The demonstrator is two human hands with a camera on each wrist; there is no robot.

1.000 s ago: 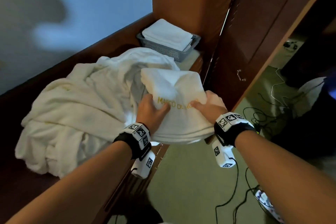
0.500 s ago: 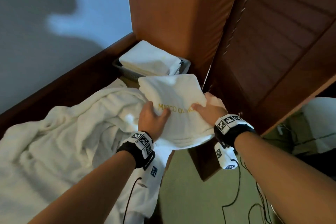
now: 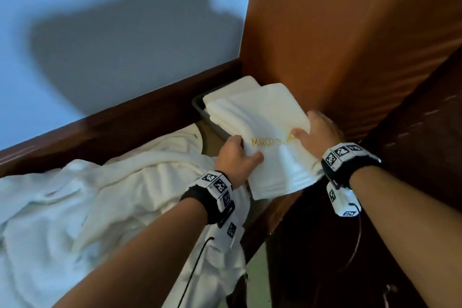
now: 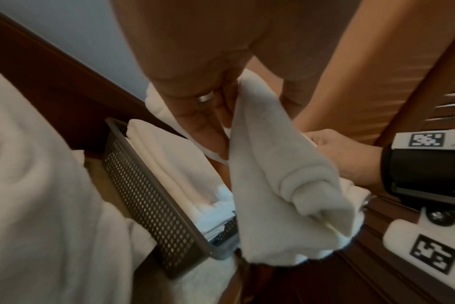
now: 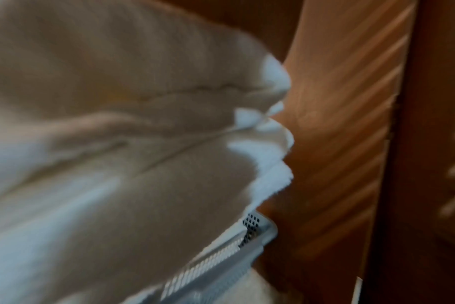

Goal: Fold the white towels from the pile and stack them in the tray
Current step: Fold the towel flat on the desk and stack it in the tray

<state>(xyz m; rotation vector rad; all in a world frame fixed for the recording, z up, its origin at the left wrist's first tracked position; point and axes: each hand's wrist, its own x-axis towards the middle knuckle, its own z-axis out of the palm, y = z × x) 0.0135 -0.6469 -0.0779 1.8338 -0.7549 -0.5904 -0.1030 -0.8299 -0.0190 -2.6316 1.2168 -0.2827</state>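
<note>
Hands (image 3: pixel 275 147) grip folded towel (image 3: pixel 265 117) over tray (image 4: pixel 153 207); wooden ledge (image 3: pixel 120 122), grey wall (image 3: pixel 112 32).

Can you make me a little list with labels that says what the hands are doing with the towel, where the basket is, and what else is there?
Left hand: grips the near left edge of the folded towel
Right hand: grips its right edge
Folded towel: over the tray, gold letters on top
Tray: grey mesh, in the corner by the wooden cabinet
In the tray: folded white towels
Towel pile: rumpled, to the left of the tray
Not yet done: letting go of the towel
</note>
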